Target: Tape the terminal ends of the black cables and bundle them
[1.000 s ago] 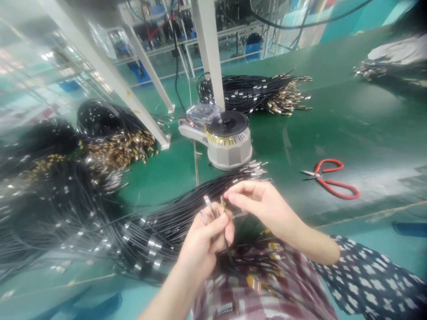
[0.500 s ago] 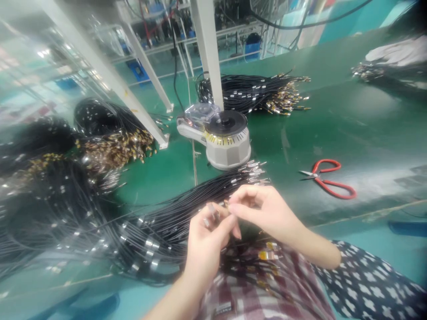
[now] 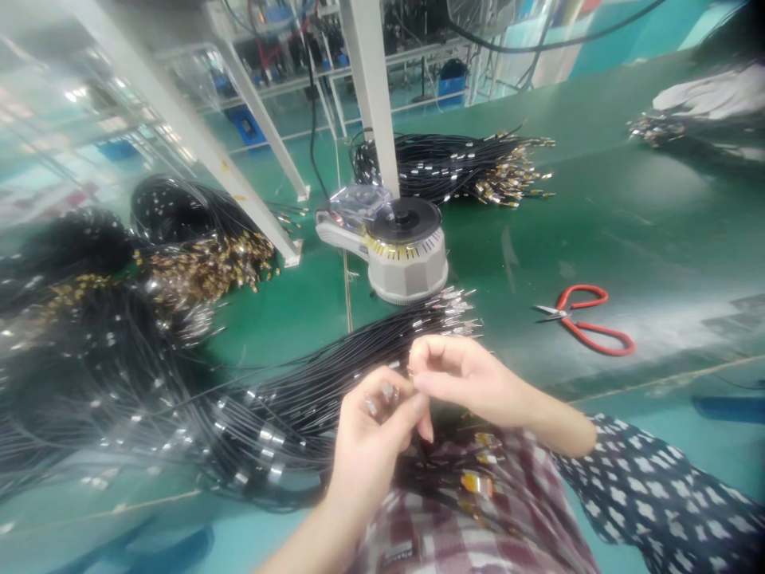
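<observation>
- Your left hand (image 3: 374,422): fingers curled in, holding metal plugs (image 3: 388,391) that poke out between them; cables behind the plugs mostly hidden by palm and fingers, count unclear.
- Your right hand (image 3: 457,375): thumb and forefinger nearly together, pinching at a small cable end (image 3: 411,378); other fingers bent.
- That cable end sits between your two hands' fingertips, over the near edge of the table; only a sliver shows, so can't tell which hand grips it harder or what's on its tip.
- Front cable bundle (image 3: 352,351) runs behind your hands, silver ends toward the tape dispenser (image 3: 408,271); your hands cover part of its near side.
- More cables (image 3: 478,483) with yellowish ends lie across your checked apron (image 3: 460,526); your left wrist and hand hide where they start.
- Scissors (image 3: 567,315), red handles, on the green table (image 3: 603,207), right of your right hand, well apart from it.
- Back cable bundle (image 3: 436,171) partly blocked by a white post (image 3: 371,88).
- Left cable pile (image 3: 203,267) smeary, single cables hard to separate; the mass runs off the left edge.
- White cloth (image 3: 717,93) cut off at the right edge, blurry.
- Your patterned sleeve (image 3: 663,486) on the right is cut off at the bottom.
</observation>
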`<state>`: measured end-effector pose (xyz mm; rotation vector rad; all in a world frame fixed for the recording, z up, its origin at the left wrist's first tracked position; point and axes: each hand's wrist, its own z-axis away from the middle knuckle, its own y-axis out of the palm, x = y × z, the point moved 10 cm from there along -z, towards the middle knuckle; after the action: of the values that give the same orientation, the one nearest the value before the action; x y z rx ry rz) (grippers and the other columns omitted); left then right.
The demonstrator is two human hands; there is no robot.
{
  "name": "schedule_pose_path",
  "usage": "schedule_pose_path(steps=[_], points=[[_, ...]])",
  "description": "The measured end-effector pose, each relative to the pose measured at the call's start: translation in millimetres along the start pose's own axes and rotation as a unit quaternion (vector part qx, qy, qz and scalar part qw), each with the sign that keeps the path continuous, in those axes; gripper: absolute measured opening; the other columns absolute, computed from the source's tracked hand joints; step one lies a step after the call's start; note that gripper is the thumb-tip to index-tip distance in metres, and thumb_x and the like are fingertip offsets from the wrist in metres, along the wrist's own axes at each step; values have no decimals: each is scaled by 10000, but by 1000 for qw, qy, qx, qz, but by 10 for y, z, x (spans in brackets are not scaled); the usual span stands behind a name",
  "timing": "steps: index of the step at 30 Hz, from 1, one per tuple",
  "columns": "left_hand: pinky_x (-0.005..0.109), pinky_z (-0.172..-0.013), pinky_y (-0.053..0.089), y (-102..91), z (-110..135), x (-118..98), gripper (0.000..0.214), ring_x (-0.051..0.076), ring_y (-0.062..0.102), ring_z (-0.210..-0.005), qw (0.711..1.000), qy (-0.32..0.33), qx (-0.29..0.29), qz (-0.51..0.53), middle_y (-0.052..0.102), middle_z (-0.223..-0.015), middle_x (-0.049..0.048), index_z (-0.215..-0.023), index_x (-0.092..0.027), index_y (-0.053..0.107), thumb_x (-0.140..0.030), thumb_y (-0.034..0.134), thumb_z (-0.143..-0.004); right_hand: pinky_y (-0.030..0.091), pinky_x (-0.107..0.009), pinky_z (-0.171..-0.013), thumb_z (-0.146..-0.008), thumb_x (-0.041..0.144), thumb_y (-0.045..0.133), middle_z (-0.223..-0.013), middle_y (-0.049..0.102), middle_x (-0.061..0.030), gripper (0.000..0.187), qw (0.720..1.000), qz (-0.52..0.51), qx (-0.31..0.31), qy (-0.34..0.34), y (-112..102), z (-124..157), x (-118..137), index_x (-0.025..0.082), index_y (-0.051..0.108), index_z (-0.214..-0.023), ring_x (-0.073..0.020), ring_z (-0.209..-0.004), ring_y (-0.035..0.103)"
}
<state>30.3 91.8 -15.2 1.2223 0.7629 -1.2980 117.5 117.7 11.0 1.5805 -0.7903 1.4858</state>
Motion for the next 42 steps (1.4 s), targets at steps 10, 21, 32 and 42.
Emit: schedule_pose_path(steps=[10,21,32,42], points=[[132,-350,135,-53,-13,43,248,0,286,-351,999,-15,-37,33,588,-510,-24,-702,-153,542,-278,730,-806,401,-269,-622,-823,157,563,-659,545,23,118,992,65,-97,-37,-120,134,42,190,488,-738,-121,-625,490],[128,-345,132,-51,-33,57,240,-2,287,-337,997,-22,-47,63,590,-513,-22,-696,-156,529,-256,723,-796,373,-271,-606,-842,236,580,-671,483,20,156,995,18,-93,-37,-128,237,-95,192,485,-727,-124,-627,451],[125,-339,142,-91,-55,-17,259,5,302,-326,996,-15,-67,59,580,-493,-32,-715,-170,486,-253,720,-786,431,-273,-647,-805,286,674,-794,582,2,151,981,69,-180,-19,-211,153,2,185,569,-848,-121,-663,526],[123,-345,168,-66,-47,-1,198,32,371,-386,996,-6,-54,73,554,-513,-38,-849,-166,596,-263,752,-776,436,-282,-646,-790,231,636,-682,581,7,157,984,16,-175,-15,-155,96,-30,184,535,-680,-133,-647,539]])
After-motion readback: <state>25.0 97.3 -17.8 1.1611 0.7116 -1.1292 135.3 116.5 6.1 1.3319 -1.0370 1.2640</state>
